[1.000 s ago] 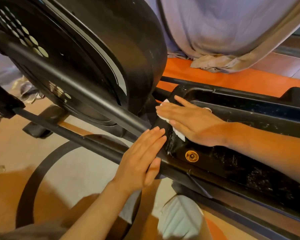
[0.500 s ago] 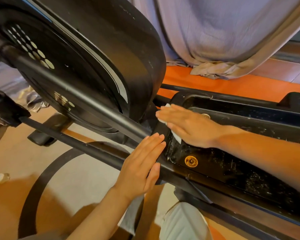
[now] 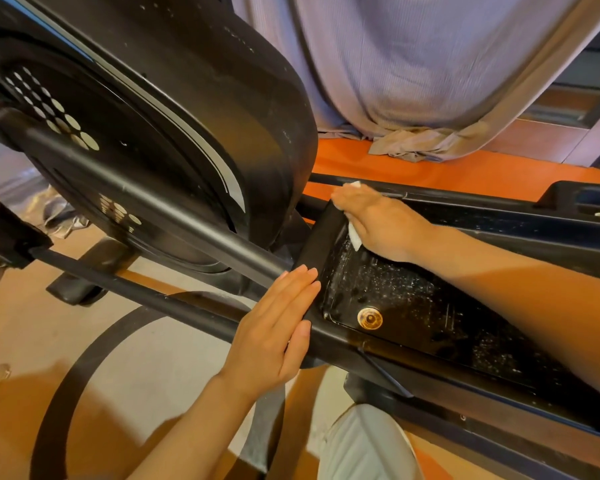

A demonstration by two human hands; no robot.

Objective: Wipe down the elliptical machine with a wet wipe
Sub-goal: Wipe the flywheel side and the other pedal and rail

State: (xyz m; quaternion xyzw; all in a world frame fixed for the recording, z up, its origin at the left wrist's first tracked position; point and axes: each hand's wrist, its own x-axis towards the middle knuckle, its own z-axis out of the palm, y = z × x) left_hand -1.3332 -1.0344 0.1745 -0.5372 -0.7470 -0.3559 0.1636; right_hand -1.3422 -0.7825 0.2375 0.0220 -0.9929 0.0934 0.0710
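The black elliptical machine fills the view, with its round flywheel housing [image 3: 187, 109] at upper left and a long black foot pedal tray [image 3: 413, 306] at centre right. My right hand [image 3: 381, 223] lies flat in the tray's far front corner, pressing a white wet wipe [image 3: 354, 237] that shows only under the palm and past the fingertips. My left hand [image 3: 274, 330] rests flat, fingers together, on the tray's near front rim and holds nothing. The tray's floor looks wet and speckled around a brass bolt [image 3: 370, 318].
A diagonal black crank bar [image 3: 146, 206] and a lower rail [image 3: 153, 299] cross in front of the housing. A grey cloth [image 3: 413, 81] hangs behind over an orange floor strip [image 3: 465, 174]. My knee in light trousers [image 3: 364, 445] is at the bottom.
My right hand has slid the wipe away from me, from the tray's front middle to its far corner. My left hand has stayed on the rim. The camera has moved closer.
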